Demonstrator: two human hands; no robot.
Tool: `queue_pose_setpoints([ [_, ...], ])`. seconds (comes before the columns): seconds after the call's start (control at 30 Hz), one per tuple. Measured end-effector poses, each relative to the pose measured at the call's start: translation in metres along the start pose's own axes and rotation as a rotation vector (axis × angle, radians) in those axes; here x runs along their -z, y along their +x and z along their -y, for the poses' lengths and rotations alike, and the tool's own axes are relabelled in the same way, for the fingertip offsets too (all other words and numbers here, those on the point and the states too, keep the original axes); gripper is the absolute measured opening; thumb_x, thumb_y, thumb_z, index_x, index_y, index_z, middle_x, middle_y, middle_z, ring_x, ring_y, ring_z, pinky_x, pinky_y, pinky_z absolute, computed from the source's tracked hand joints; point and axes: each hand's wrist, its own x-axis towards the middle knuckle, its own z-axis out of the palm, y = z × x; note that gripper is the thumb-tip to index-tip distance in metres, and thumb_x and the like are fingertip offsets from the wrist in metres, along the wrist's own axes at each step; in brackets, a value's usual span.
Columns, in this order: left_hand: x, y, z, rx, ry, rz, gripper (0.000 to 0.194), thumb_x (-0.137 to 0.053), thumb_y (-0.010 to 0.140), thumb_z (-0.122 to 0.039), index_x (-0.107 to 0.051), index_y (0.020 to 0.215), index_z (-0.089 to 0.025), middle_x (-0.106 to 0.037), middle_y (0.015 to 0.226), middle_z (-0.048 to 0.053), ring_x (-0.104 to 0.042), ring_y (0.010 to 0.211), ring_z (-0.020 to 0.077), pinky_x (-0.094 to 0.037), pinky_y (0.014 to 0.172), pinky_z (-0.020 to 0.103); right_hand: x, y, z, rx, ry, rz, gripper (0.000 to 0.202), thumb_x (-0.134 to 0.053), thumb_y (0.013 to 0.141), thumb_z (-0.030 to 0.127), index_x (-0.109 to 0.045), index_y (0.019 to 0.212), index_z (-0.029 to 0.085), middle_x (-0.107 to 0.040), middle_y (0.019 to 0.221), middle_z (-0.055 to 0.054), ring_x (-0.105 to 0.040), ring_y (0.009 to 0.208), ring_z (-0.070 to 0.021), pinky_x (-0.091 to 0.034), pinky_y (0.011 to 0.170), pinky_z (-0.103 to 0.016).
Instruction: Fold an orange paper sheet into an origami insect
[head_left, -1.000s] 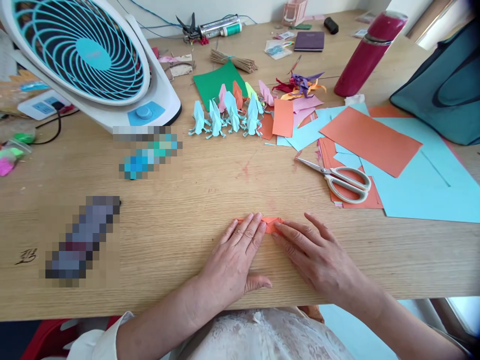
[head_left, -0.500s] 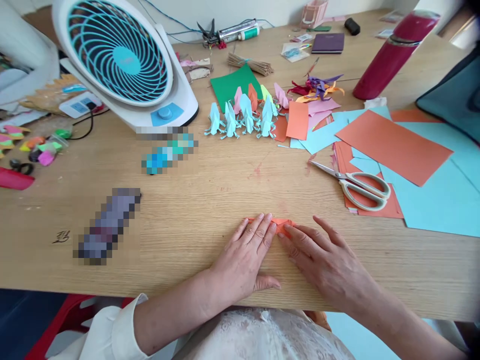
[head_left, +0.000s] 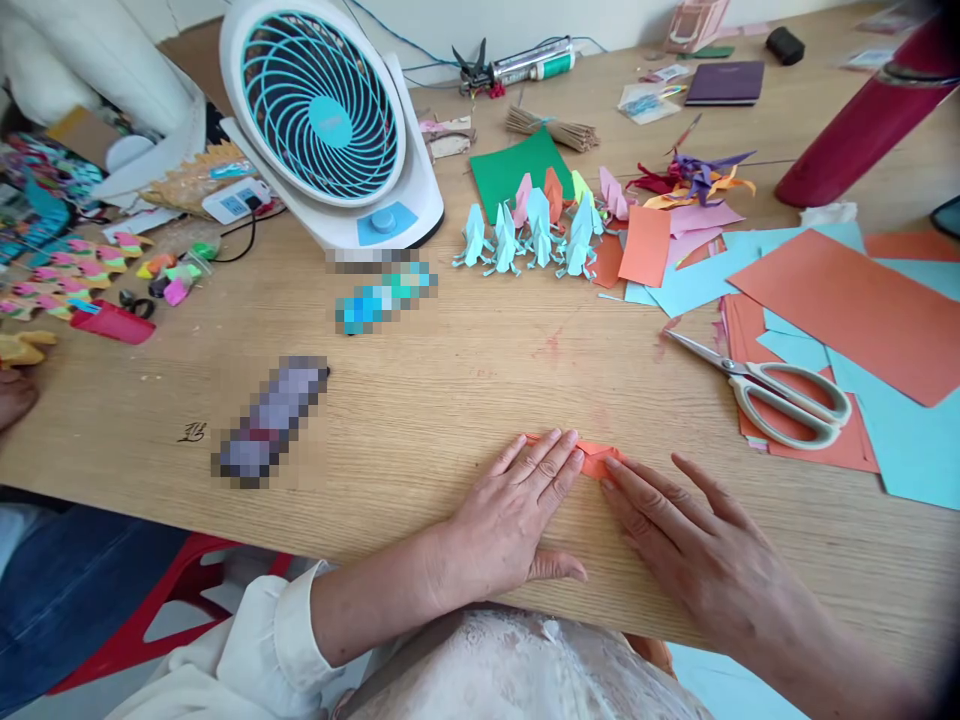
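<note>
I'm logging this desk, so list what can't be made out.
All in the head view:
Folded orange paper: partly covered by the left hand and right hand.
Magenta flask: top cut off by right edge.
Another person's hand: cut off by left edge.
Dark oblong object: blurred by pixelation.

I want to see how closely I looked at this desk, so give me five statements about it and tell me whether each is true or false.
1. The left hand rests on the folded orange paper. True.
2. The right hand grips the scissors. False: the right hand touches the folded orange paper, and the scissors lie apart from it.
3. In this view, the fan stands left of the green sheet. True.
4. The front row of paper figures is purple. False: those paper figures are light blue.
5. The scissors' handles lie partly over orange sheets. True.
</note>
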Motion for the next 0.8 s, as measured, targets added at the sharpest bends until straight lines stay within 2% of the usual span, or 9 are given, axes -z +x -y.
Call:
queue_pose_setpoints([
  [0.27,0.003,0.001,0.001,0.006,-0.018,-0.007,0.097,-0.026,0.089,-0.077,-0.016,0.155,-0.008,-0.01,0.164,0.014,-0.01,0.152,0.0271,-0.008,0.122,0.043,0.003,0.003,0.004,-0.032,-0.001,0.021,0.038,-0.038,0.097,0.015,-0.062,0.125,0.004,-0.058,0.139,-0.018,-0.051,0.129,-0.0315,-0.03,0.115,-0.055],
  [0.53,0.0,0.002,0.0,0.013,-0.013,-0.027,0.095,-0.031,0.089,-0.076,-0.021,0.154,-0.007,-0.016,0.163,0.015,-0.017,0.151,0.0285,-0.013,0.121,0.044,0.002,0.003,-0.004,-0.063,0.067,0.084,0.041,-0.039,0.099,0.013,-0.053,0.137,0.01,-0.055,0.143,-0.013,-0.049,0.129,-0.0274,-0.029,0.115,-0.053],
  [0.63,-0.004,0.002,0.002,-0.005,-0.022,-0.061,0.096,-0.028,0.088,-0.077,-0.021,0.155,-0.008,-0.017,0.163,0.015,-0.017,0.151,0.0284,-0.012,0.121,0.043,0.002,0.006,-0.008,-0.148,0.12,0.08,0.041,-0.042,0.1,0.014,-0.049,0.14,0.014,-0.057,0.139,-0.011,-0.053,0.123,-0.0241,-0.032,0.113,-0.05],
  [0.8,-0.008,0.001,0.005,-0.041,-0.019,-0.099,0.102,-0.025,0.086,-0.08,-0.015,0.156,-0.007,-0.016,0.163,0.015,-0.012,0.152,0.0285,-0.009,0.122,0.043,0.001,0.019,-0.012,-0.218,0.164,0.072,0.038,-0.043,0.1,0.017,-0.051,0.137,0.012,-0.06,0.133,-0.013,-0.055,0.114,-0.0255,-0.038,0.106,-0.048],
])
